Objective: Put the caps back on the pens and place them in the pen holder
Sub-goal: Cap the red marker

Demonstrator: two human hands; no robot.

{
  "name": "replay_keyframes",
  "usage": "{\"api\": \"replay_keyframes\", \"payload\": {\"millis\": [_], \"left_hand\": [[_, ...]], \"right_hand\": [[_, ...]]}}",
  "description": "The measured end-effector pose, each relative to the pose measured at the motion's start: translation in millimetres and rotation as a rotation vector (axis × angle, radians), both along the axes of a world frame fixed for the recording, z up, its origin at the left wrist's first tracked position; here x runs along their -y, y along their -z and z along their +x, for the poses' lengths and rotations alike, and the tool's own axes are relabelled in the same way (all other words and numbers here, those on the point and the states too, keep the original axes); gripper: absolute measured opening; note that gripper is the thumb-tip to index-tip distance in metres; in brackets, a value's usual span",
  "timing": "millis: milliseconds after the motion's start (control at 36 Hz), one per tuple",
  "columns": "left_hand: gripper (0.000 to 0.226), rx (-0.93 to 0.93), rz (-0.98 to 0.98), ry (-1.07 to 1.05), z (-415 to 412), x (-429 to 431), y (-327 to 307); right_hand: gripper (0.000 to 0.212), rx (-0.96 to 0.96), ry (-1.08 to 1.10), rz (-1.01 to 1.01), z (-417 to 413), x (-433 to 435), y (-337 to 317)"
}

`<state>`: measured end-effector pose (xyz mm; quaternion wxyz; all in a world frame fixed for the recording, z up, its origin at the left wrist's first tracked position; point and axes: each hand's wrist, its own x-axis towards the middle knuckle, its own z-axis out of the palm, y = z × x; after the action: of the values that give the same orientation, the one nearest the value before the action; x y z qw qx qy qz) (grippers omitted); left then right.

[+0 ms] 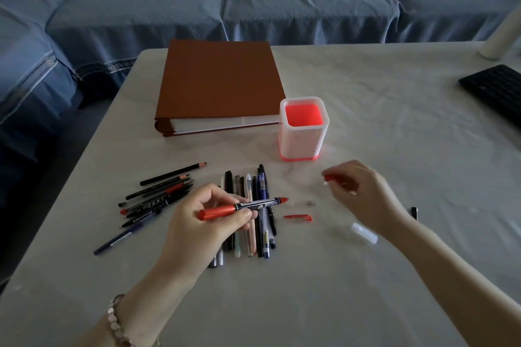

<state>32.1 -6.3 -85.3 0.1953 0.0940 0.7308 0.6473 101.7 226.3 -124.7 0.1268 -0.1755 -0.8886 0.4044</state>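
My left hand (210, 215) grips a red and black marker (245, 206) level above a row of pens (253, 214), its uncapped red tip pointing right. My right hand (358, 191) pinches a red cap (334, 178) to the right of the marker tip, apart from it. The white pen holder (304, 129) with a red inside stands upright behind both hands and holds nothing. A second heap of dark pens and pencils (158, 197) lies to the left. Loose caps lie on the table: a red one (298, 217), a clear one (306, 204) and a frosted one (364, 233).
A brown binder (220, 84) lies behind the pens, touching the holder's left side. A black keyboard (496, 90) sits at the right edge, with a white post (499, 42) behind it. A small black cap (413, 213) peeks out beside my right wrist. A blue sofa (197, 0) runs beyond the table.
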Motion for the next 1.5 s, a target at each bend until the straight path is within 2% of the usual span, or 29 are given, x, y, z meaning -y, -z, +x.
{"api": "replay_keyframes", "payload": {"millis": [139, 250, 611, 694, 750, 889, 1000, 1056, 1139, 1250, 1278, 1417, 1500], "left_hand": [[0.016, 0.061, 0.065, -0.04, 0.1, 8.2, 0.3], [0.022, 0.075, 0.114, -0.046, 0.7, 13.1, -1.6], [0.015, 0.167, 0.208, -0.014, 4.8, 17.0, -3.0], [0.022, 0.071, 0.023, 0.047, 5.1, 20.2, -2.2], [0.016, -0.015, -0.096, 0.1, 5.7, 20.4, -2.2], [0.021, -0.243, -0.249, 0.268, 5.6, 23.3, 2.0], [0.014, -0.396, -0.271, 0.313, 7.8, 23.4, 2.8], [0.013, -0.439, -0.257, 0.33, 9.3, 23.0, 1.4], [0.013, -0.464, -0.226, 0.338, 9.6, 22.9, 0.1], [0.006, -0.528, -0.216, 0.394, 9.7, 22.6, 1.7], [0.011, -0.553, -0.22, 0.399, 9.9, 22.7, 2.3], [0.014, -0.558, -0.187, 0.369, 11.7, 22.0, -0.1], [0.02, -0.49, -0.15, 0.326, 15.1, 20.0, -0.2]], "right_hand": [[0.036, 0.004, -0.126, -0.229, 4.5, 31.2, -11.6], [0.032, -0.023, -0.127, -0.366, 6.0, 39.2, -17.1], [0.034, -0.016, -0.192, -0.402, 5.9, 49.9, -24.2], [0.03, -0.004, -0.224, -0.345, 9.3, 49.4, -27.0], [0.03, -0.015, -0.232, -0.302, 11.4, 48.9, -27.7], [0.026, -0.03, -0.244, -0.303, 13.8, 48.9, -26.5], [0.022, -0.041, -0.225, -0.372, 13.3, 50.8, -21.3], [0.023, -0.007, -0.211, -0.342, 13.3, 52.4, -18.4], [0.051, 0.053, -0.166, -0.232, 15.1, 56.6, -11.7], [0.061, 0.013, 0.009, -0.32, 11.2, 61.8, -14.8], [0.06, 0.005, 0.058, -0.325, 9.2, 61.9, -16.6], [0.062, -0.019, 0.106, -0.36, 5.9, 64.2, -24.4], [0.065, -0.11, 0.128, -0.221, 7.3, 73.4, -27.5]]}}
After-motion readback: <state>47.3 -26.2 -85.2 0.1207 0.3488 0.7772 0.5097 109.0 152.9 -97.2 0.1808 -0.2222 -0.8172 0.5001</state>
